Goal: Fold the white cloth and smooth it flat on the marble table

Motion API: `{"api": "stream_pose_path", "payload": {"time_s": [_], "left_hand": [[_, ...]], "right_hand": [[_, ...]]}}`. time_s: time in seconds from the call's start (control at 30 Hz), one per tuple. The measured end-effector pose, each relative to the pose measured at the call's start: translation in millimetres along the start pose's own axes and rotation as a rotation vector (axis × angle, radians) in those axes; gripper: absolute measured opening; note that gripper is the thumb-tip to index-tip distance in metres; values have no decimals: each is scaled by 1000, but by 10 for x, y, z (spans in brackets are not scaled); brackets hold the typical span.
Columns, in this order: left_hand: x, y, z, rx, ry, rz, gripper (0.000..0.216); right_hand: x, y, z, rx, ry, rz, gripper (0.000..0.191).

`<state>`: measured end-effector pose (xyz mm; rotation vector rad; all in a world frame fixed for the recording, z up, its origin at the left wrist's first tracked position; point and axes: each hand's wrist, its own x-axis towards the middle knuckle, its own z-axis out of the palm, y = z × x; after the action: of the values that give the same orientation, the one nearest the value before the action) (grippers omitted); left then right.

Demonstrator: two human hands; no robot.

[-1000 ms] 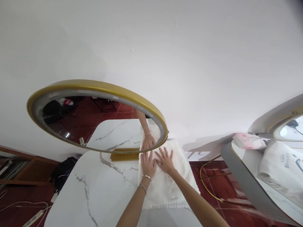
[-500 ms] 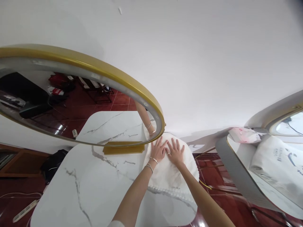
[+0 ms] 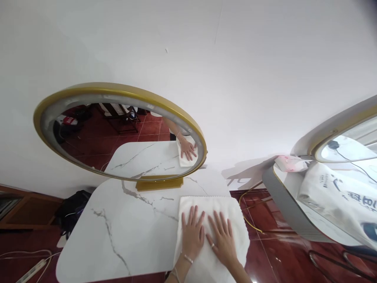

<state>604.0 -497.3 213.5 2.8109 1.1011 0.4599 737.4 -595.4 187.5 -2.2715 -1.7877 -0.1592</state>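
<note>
A folded white towel point(image 3: 210, 204) lies on the right part of a white marble table point(image 3: 123, 228), near its front edge. My left hand point(image 3: 192, 232) rests flat on the towel with fingers stretched out. My right hand point(image 3: 223, 237) lies flat beside it on the same towel, fingers spread, a ring on one finger. Both hands press down on the cloth and hold nothing.
A round gold-framed mirror point(image 3: 118, 131) on a gold base point(image 3: 159, 183) stands at the back of the table and reflects a hand on the towel. A second table point(image 3: 290, 208) with a white printed bag point(image 3: 335, 192) stands to the right. Cables and a power strip point(image 3: 32, 269) lie on the red floor.
The towel now lies shorter and nearer the front edge, where it earlier reached towards the mirror base. Both flat hands have drawn back from near the mirror towards me.
</note>
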Motion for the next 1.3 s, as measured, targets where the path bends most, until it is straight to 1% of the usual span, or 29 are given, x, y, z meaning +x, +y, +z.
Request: {"api": "stream_pose_path", "payload": {"time_s": [0.07, 0.1, 0.13, 0.2, 0.3, 0.4, 0.5, 0.57, 0.6, 0.67, 0.73, 0.83, 0.93, 1.13, 1.23, 1.3], "left_hand": [[-117, -19, -32, 10, 2, -11, 58], [-133, -28, -35, 11, 1, -11, 59], [-122, -36, -29, 8, -1, -10, 59], [-24, -53, 6, 0, -4, -9, 60], [277, -106, 93, -16, -1, -12, 60], [695, -193, 174, -37, -16, -14, 57], [1087, -253, 230, -59, -56, -30, 52], [1223, -243, 264, -63, -65, -61, 49], [1233, -221, 281, -61, -59, -86, 49], [1137, -154, 308, -57, -31, -138, 49], [934, -83, 314, -59, -5, -162, 52], [610, -30, 271, -63, 5, -150, 55], [412, -59, 184, -72, -8, -130, 56], [131, -261, -8, -111, -38, -87, 56], [-94, -443, -104, -126, -21, -80, 55], [-259, -612, -169, -120, -6, -87, 54]], "right_hand": [[-180, -19, -31, 14, -3, 13, 65], [-229, -12, -45, 10, -9, 29, 65], [-245, 4, -57, 3, -18, 42, 64], [-179, 62, -68, -15, -39, 36, 62], [125, 196, -36, -43, -53, 14, 58], [547, 355, 34, -77, -56, 27, 54], [931, 510, 95, -98, -88, 37, 52], [1101, 588, 120, -94, -115, 29, 53], [1152, 614, 127, -92, -125, 27, 53], [1183, 631, 128, -91, -136, 37, 54], [1133, 600, 112, -98, -142, 63, 54], [963, 478, 69, -100, -148, 90, 53], [760, 290, 35, -103, -134, 127, 53], [454, -167, 48, -126, -104, 208, 55], [363, -449, 71, -122, -101, 205, 55], [335, -677, 97, -109, -99, 192, 55]]}}
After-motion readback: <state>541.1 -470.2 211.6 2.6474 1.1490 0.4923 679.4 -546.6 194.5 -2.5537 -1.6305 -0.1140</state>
